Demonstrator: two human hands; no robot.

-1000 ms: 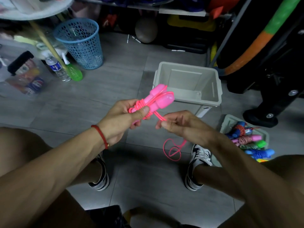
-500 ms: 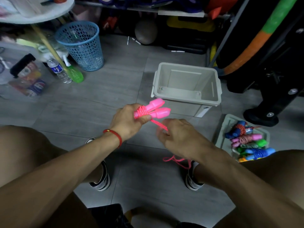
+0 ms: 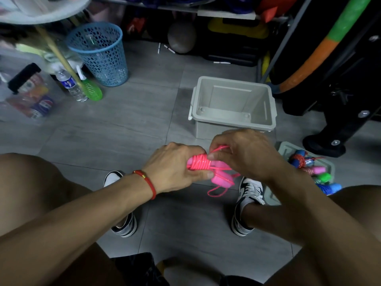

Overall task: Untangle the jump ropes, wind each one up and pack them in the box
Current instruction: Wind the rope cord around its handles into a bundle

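Observation:
My left hand [image 3: 175,168] grips a pink jump rope [image 3: 203,164] by its two handles, which lie side by side with several turns of cord wound around them. My right hand [image 3: 243,153] pinches the pink cord just above the wound part. A short loop of loose cord [image 3: 216,191] hangs below the handles. The grey box [image 3: 233,122] stands open on the floor just beyond my hands, with nothing in it. To the right, a grey lid [image 3: 285,148] holds several wound jump ropes [image 3: 309,168] in blue, pink, red and green.
A blue mesh basket [image 3: 99,52] stands at the back left, with a water bottle [image 3: 71,85] and a green bottle [image 3: 90,89] beside it. Dark equipment and an orange-green hoop [image 3: 321,48] crowd the right. My two shoes [image 3: 247,205] rest on the grey tiled floor.
Both hands have dropped lower and the handles have tipped from pointing up to lying sideways. More cord is wound around them, and the hanging loop is shorter.

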